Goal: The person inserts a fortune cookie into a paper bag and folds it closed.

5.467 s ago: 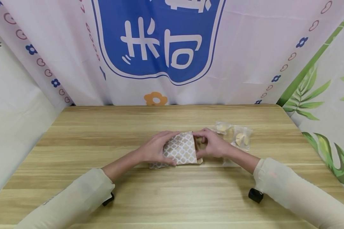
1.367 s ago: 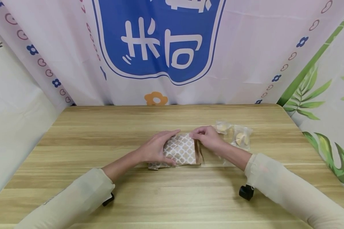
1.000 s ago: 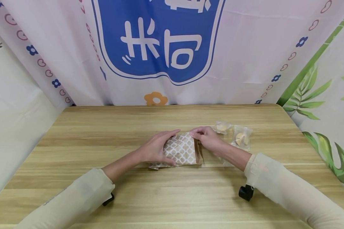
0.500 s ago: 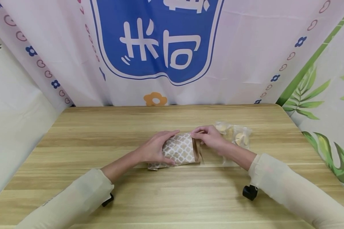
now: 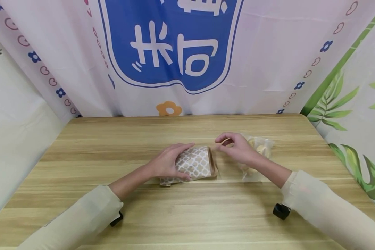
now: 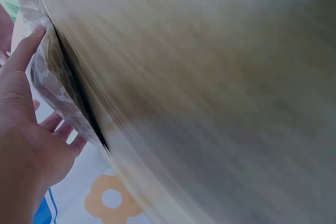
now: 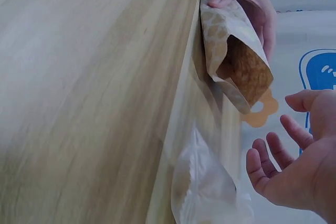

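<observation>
A paper bag (image 5: 194, 161) with a white and gold lattice pattern lies on the table, its mouth facing right. My left hand (image 5: 168, 163) grips it from the left, thumb along the near edge and fingers along the far edge. In the right wrist view the bag's mouth (image 7: 244, 69) gapes, showing brown paper inside. Just right of that mouth, my right hand (image 5: 239, 150) hovers apart from the bag, fingers loosely bent and holding nothing. Behind it lie clear packets (image 5: 268, 143) with pale yellow round pieces, partly hidden by the hand and wrist.
Another clear packet (image 5: 252, 175) lies under the right wrist; it also shows large in the right wrist view. The wooden table (image 5: 175, 215) ends at a printed curtain (image 5: 256, 69) at the back. A black wrist device (image 5: 281, 211) hangs below the right sleeve.
My right hand has let go of the bag's far mouth corner and moved right, off the bag. The bag's mouth now stands wider. My left hand keeps its grip in nearly the same place.
</observation>
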`<state>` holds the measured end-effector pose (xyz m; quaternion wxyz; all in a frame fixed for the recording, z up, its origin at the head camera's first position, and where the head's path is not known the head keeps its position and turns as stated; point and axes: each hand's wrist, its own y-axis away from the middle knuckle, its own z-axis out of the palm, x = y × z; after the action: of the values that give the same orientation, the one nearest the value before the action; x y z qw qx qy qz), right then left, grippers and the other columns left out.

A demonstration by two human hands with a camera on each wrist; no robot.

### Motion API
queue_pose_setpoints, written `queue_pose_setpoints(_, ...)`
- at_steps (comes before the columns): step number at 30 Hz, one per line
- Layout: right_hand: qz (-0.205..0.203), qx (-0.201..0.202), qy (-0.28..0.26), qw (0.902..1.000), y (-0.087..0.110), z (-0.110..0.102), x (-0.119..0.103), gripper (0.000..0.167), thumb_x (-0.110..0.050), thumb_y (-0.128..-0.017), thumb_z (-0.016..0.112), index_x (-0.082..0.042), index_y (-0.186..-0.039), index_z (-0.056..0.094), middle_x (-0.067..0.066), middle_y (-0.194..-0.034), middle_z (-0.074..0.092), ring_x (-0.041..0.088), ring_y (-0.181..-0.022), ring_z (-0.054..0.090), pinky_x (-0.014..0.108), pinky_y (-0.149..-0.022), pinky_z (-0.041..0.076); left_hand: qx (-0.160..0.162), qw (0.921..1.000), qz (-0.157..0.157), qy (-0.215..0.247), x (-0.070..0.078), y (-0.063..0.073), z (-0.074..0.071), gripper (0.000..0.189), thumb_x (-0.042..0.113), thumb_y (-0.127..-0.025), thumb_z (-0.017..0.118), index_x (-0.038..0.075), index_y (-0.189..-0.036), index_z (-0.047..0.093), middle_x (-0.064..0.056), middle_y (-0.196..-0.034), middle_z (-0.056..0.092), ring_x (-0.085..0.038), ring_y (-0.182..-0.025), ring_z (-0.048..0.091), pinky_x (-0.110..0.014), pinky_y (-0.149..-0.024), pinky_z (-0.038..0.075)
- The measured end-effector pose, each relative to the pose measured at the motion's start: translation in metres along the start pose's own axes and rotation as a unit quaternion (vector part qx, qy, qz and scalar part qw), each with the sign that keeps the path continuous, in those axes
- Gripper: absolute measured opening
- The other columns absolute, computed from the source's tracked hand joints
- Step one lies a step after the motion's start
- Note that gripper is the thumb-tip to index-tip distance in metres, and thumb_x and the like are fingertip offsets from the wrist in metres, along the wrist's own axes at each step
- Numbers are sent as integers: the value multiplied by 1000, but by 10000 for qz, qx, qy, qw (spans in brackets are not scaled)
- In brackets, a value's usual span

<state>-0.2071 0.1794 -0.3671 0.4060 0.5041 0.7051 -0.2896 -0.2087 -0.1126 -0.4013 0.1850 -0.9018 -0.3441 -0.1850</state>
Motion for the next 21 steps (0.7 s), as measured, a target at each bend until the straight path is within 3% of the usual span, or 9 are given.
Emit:
queue_pose_setpoints(9,-187,-204,587,9979,6,-14,3,30,-10,-97,72,6,-121,65,15,-114,69,29,-104,64,36,-88,54,-27,10000,-20,69,-1,1,1,111,46,-67,97,3,-155,44,-16,-145,59,-35,-133,55,-54,-112,46)
queue_pose_setpoints(21,-755,-200,1318,9882,9,-37,14,29,-9,-93,76,7,-116,68,16,-105,72,29,-96,69,30,-78,57,29,9999,131,87,-2,1,0,109,44,-68,97,2,-155,45,-17,-144,60,-37,-133,56,-56,-111,46)
